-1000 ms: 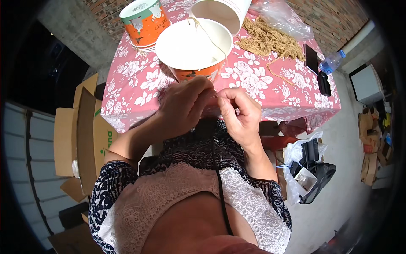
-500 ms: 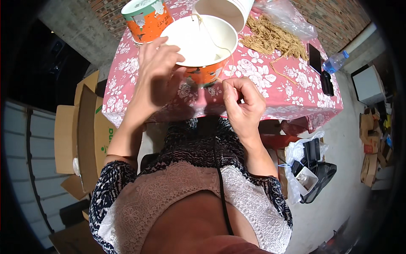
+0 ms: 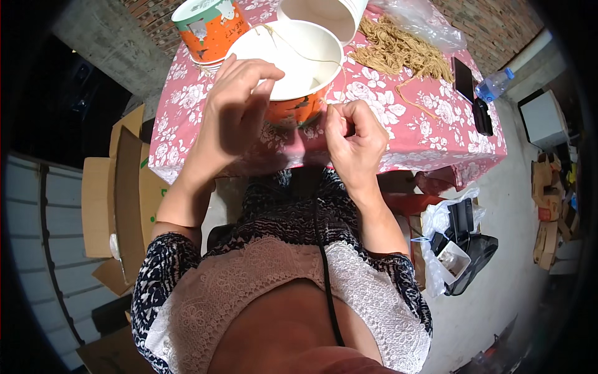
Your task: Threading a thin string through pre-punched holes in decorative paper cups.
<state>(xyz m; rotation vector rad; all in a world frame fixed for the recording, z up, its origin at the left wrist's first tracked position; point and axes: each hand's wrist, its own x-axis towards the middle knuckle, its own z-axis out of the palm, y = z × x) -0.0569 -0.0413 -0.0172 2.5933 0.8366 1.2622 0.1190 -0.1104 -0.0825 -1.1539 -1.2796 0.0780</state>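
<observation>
Working the cord (image 3: 309,59), apparently: right hand (image 3: 358,134) pinching it, left hand (image 3: 233,103) apart and loosely spread, orange printed bucket (image 3: 299,111) near front edge of table (image 3: 436,143); next move likely calls for slack control.

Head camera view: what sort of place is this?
Perhaps a garage or storeroom: it has a rough reddish-brown brick wall, a grey, concrete-looking floor and an open brown cardboard box.

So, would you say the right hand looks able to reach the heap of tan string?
Probably yes: just flowered tablecloth lies between the right hand and the heap, though that hand seems to pinch a cord.
</observation>
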